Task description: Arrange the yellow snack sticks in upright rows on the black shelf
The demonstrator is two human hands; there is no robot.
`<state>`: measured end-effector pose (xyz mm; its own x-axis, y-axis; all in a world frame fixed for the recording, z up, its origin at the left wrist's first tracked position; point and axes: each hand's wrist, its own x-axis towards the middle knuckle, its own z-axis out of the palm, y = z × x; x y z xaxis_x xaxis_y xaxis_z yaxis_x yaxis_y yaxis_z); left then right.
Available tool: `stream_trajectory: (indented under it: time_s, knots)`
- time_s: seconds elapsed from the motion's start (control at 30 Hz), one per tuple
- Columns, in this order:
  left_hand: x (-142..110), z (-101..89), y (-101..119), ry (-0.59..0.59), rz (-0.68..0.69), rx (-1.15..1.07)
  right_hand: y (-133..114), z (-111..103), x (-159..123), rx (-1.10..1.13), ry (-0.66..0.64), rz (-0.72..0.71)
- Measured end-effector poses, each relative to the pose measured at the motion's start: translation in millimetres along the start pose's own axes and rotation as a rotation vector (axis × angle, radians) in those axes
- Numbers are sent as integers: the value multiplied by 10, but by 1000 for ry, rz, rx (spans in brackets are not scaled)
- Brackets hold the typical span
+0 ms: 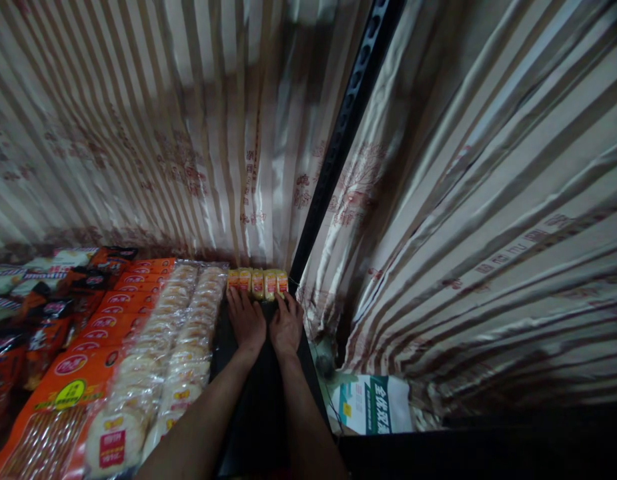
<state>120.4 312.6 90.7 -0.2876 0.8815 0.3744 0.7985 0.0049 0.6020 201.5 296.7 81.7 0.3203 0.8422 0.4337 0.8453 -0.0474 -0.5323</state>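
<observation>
Presently, both bare hands are at the far end of a black, flat shelf surface [258, 393], at a short row of small yellow wrapped packets with red labels [258, 283]. The row, five packets visible across its front, stands upright beside the foot of a black perforated metal post [333, 147], with a pale, pleated curtain printed in dark red [213, 173] behind. The left hand [248, 323] lies palm down, fingers extended and slightly spread, tips against the row's left end. The right hand [287, 325] has its fingers lightly bent and parted, tips at the right end; neither hand is closed around a packet, and fingertip pressure cannot be determined. Just left of the row run two lines of round, pale cakes in clear film [161, 347]; next come overlapping bright orange flat packs [95, 340], then black-and-orange glossy bags [45, 337]. A white-and-green printed bag [373, 405] lies right of the shelf, below the curtain.
</observation>
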Motion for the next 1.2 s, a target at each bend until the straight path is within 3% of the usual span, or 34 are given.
stream_trajectory:
  time_s: [0.23, 0.43, 0.77, 0.93, 1.2]
  knots:
    - [-195, -139, 101, -107, 39, 38, 29, -19, -9, 63, 36, -20]
    - [-397, -339, 148, -308, 18, 11, -41, -96, -53, 68, 19, -64]
    - [-720, -902, 230, -484, -35, -150, -119, -272, -566, 104, -37, 41]
    - [-1031, -1141, 154, -498, -3, -193, -177, -474, -851, 161, -12, 28]
    - [-1607, -1473, -128, -424, 144, -282, -388, -807, -1501, 395, -18, 47]
